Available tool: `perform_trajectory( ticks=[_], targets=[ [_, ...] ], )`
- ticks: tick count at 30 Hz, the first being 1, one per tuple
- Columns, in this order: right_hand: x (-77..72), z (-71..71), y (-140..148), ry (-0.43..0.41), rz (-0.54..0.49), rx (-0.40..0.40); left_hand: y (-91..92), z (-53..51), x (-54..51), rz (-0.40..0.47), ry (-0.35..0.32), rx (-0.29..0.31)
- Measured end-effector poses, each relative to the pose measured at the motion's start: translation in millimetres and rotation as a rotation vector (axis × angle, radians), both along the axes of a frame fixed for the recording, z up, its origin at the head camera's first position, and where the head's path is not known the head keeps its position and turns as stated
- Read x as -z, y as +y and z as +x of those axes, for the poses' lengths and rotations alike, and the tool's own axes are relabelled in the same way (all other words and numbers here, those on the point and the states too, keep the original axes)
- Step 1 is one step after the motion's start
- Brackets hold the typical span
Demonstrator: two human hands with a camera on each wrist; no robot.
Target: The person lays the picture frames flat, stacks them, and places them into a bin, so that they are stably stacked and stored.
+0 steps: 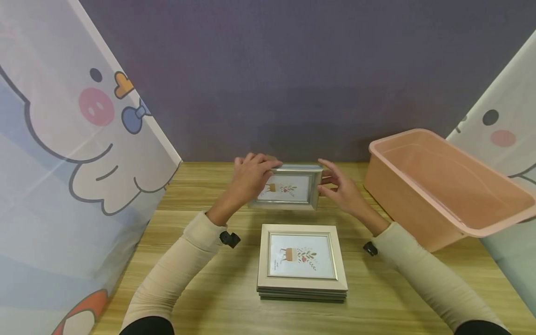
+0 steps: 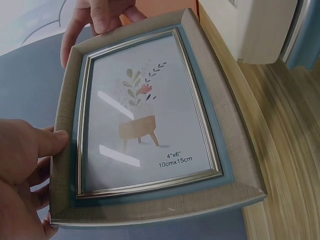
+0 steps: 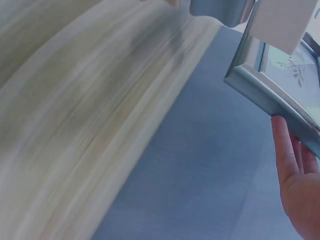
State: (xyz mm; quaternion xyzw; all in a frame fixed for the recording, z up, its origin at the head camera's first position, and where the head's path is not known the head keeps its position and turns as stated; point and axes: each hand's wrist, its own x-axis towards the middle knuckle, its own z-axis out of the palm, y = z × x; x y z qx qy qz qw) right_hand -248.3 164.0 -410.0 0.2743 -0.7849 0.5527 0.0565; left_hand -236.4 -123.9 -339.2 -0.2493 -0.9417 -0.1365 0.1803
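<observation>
A beige picture frame point(image 1: 289, 204) with a gilded inner lip and a flower-pot print is raised above the table's far part, its face tilted toward me. My left hand point(image 1: 251, 179) grips its left end, thumb on the front border in the left wrist view. At the opposite end, my right hand point(image 1: 343, 190) holds the edge between thumb and fingers; part of those fingers is hidden behind it. Below, nearer me, lies a neat stack of similar picture frames point(image 1: 301, 284), the top one face up with the same print.
A pink plastic tub point(image 1: 412, 200) stands at the right on the wooden table point(image 1: 209, 298), with its inside partly visible. A dark grey panel point(image 1: 268, 83) rises behind the table. Cartoon-printed sheets point(image 1: 83, 186) flank both sides.
</observation>
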Motion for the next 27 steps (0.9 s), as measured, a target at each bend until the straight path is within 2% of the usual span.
perform_trajectory(
  ticks=[3, 11, 20, 27],
  targets=[
    [-2.5, 1.7, -0.8, 0.008, 0.012, 0.001, 2.1, 0.7, 0.5, -0.008, 0.011, 0.007],
    [-5.9, 3.9, -1.4, -0.042, 0.015, 0.014, 4.5, 0.6, 4.3, 0.001, 0.027, 0.024],
    [-7.5, 6.7, 1.0, -0.02, 0.024, 0.019, 3.6, -1.3, 7.6, 0.028, 0.034, 0.053],
    [-6.4, 7.6, 6.3, -0.003, 0.004, 0.024, -5.8, -2.6, 7.2, 0.066, 0.053, 0.067]
  ],
)
